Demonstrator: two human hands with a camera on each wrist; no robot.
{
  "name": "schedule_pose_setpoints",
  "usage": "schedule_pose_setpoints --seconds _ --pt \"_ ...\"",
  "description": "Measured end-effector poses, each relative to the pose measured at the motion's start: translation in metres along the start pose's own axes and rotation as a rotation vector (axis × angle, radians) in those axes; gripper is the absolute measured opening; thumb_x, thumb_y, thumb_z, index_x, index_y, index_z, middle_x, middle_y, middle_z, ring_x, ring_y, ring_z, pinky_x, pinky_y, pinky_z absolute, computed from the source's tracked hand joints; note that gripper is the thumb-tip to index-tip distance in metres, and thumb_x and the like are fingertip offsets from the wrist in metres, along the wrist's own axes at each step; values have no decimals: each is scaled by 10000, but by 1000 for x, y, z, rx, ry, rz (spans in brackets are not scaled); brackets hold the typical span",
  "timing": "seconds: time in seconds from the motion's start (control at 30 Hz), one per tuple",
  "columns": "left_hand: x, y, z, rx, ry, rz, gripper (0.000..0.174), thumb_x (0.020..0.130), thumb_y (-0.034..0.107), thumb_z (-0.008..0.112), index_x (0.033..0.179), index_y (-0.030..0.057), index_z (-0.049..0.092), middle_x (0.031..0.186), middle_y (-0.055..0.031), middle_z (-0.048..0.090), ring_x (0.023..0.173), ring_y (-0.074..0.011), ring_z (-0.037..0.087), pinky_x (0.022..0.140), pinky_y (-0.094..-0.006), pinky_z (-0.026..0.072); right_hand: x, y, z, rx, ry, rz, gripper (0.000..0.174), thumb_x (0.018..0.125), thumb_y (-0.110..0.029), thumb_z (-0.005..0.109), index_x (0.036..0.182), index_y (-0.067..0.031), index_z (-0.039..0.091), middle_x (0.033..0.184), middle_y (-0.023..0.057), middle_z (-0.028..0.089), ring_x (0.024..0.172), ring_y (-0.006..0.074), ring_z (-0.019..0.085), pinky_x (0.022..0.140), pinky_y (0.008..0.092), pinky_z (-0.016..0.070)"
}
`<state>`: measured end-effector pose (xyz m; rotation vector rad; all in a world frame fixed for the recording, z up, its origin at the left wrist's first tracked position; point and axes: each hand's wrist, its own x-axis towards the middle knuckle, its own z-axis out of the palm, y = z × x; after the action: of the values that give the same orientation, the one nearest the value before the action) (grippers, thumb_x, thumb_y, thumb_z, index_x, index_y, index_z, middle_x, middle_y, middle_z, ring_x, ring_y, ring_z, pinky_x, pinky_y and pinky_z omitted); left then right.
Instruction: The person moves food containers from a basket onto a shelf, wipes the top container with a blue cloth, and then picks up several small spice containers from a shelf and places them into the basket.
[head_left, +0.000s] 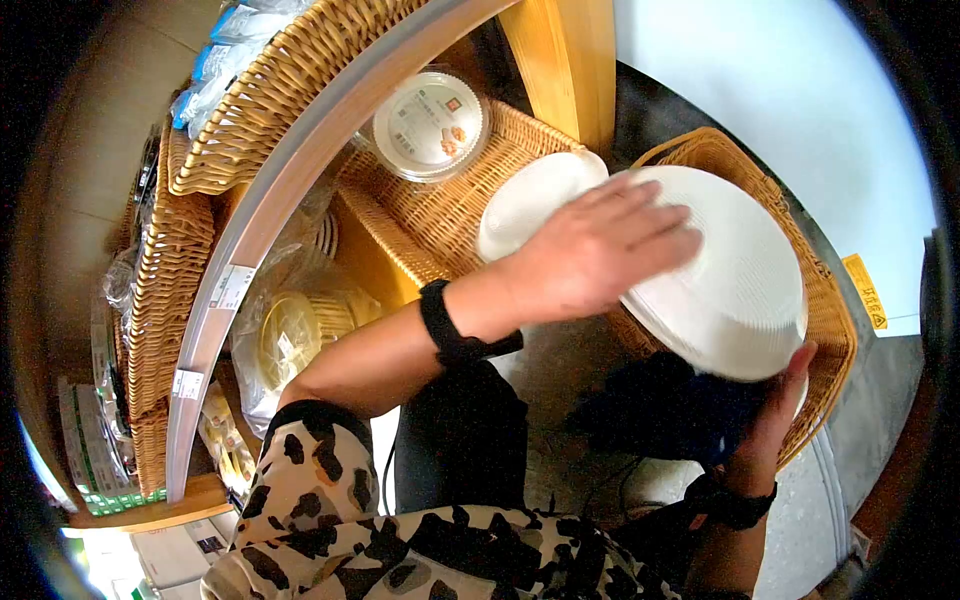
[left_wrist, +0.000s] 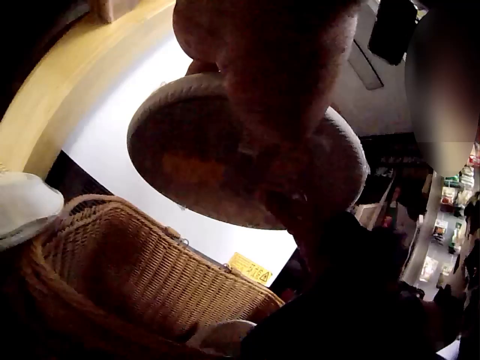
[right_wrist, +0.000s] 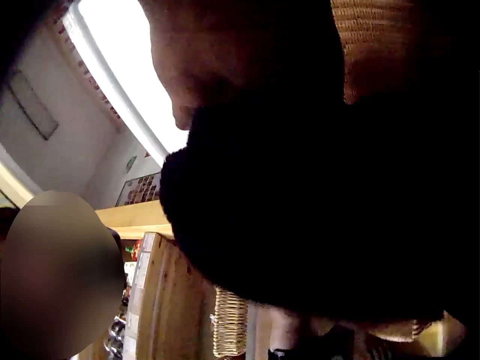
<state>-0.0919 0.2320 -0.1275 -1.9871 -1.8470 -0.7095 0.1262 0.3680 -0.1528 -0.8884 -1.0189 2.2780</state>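
A large round white plate stack (head_left: 725,280) with fluted rims is tilted over a wicker basket (head_left: 830,320). My right hand (head_left: 765,425) grips its near lower rim, thumb along the edge and the other fingers hidden. My left hand (head_left: 600,245), blurred, reaches across its left side with fingers extended over the white surface. Below that hand, a smaller white plate (head_left: 535,200) rests in another wicker basket (head_left: 410,225). In the left wrist view, the plate stack (left_wrist: 187,157) shows its shaded underside behind the hand. The right wrist view is mostly filled by a dark wristband.
A clear-lidded round container (head_left: 430,125) stands in the left basket. Wooden shelf edging (head_left: 235,270) curves past my left arm, with bagged yellowish containers (head_left: 290,335) beneath. A wooden post (head_left: 565,70) and a white panel (head_left: 760,80) stand behind. Dark cloth (head_left: 660,405) lies below the plates.
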Motion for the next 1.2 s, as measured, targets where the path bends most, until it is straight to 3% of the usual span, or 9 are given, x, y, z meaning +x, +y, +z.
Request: schedule_pose_setpoints --seconds 0.03,0.07,0.1,0.17,0.3,0.47,0.8,1.1,1.2 --pt "-5 -5 -3 -51 30 -75 428 773 106 577 1198 113 531 1206 -115 567 1138 -301 530 978 -402 418 0 0 -4 1 -89 -13 652 872 -524 476 1289 -27 403 947 72 567 809 162 523 724 290 445" --pt "-12 -10 -7 -104 61 -149 430 770 84 595 1195 104 534 1198 -117 573 1125 -305 540 963 -391 431 5 -4 -2 -166 -363 -108 619 894 -516 445 1258 -16 439 739 11 486 658 104 430 614 221 375" --pt "-20 -16 -11 -158 93 -220 432 767 62 613 1191 95 536 1189 -120 578 1111 -309 550 949 -379 444 -5 -10 14 -388 -200 -170 601 893 -497 452 1218 7 478 657 -12 422 625 80 404 579 188 329" --pt "-41 -29 -21 -232 161 -474 419 766 -17 618 1170 63 541 1168 -133 589 1081 -308 571 925 -347 455 -3 -14 6 -439 -172 -218 547 892 -434 475 1190 25 502 669 -9 425 636 71 407 571 179 310" --pt "-78 -59 -27 41 164 -665 436 747 -65 569 1165 58 543 1086 -167 613 1004 -301 608 856 -358 497 2 -20 -1 -372 -116 -252 462 886 -336 495 1157 38 521 672 -11 435 634 69 406 569 186 308" --pt "-125 -79 7 154 -8 -713 430 769 28 574 1186 96 497 1089 -162 604 959 -323 608 809 -384 501 6 -19 -3 -307 -85 -233 362 875 -233 510 1113 38 546 671 -13 446 629 69 411 568 190 310" --pt "-136 -71 18 -80 -304 -736 725 781 386 659 1354 78 339 1328 -223 403 1209 -361 425 1020 -388 364 10 -17 -3 -275 -108 -183 354 879 -216 514 1126 37 529 699 -10 442 652 71 423 590 182 334" --pt "-132 -60 15 -33 -435 -673 935 685 384 750 1388 36 240 1364 -251 330 1282 -365 328 1075 -386 297 15 -14 -11 -304 -137 -124 365 883 -202 515 1143 53 512 722 -5 437 676 78 428 624 191 375" --pt "-136 -62 22 15 -457 -688 912 693 290 743 1380 5 215 1362 -262 321 1290 -372 310 1079 -378 292 17 -12 -7 -326 -131 -125 367 884 -212 515 1133 57 518 725 -9 439 685 77 424 632 185 354"
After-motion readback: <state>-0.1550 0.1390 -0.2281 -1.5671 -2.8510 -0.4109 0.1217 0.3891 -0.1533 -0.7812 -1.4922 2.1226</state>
